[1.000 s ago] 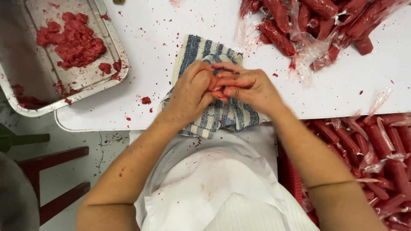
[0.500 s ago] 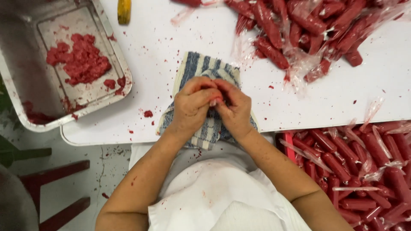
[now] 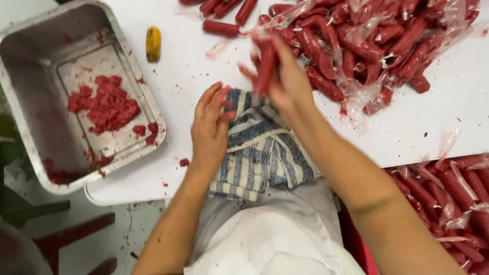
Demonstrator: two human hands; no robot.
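Overhead view from a head-worn camera, looking down at a person's 2 bare hands over a white table (image 3: pixel 178 76).

At the centre lies a folded blue-and-white striped cloth towel (image 3: pixel 260 153), hanging partly over the table's near edge. The left hand (image 3: pixel 211 127) rests flat on the towel's left side, fingers together and loosely extended toward 12 o'clock, gripping nothing. The right hand (image 3: pixel 290 81) is raised just beyond the towel's far edge, at about 1 o'clock from the left hand. Its fingers are closed around a red sausage wrapped in clear plastic film (image 3: pixel 265 63), held roughly upright; the hand and sausage are motion-blurred, so the exact grip cannot be made out.

At 1 to 2 o'clock from the towel, a large pile of red plastic-wrapped sausages (image 3: pixel 367 46) covers the far right of the table, with loose clear film around it. More of the same sausages fill a heap below the table edge (image 3: pixel 453 193) at 4 o'clock.

At 9 to 10 o'clock sits a rectangular metal tray (image 3: pixel 30 127), holding a clump of raw red minced meat (image 3: pixel 104 104) and smears. A small yellow oval object (image 3: pixel 153 44) lies on the table at 11 o'clock, just beside the tray's far corner. Red specks dot the tabletop. The person's white apron (image 3: pixel 265 229) shows at 6 o'clock.
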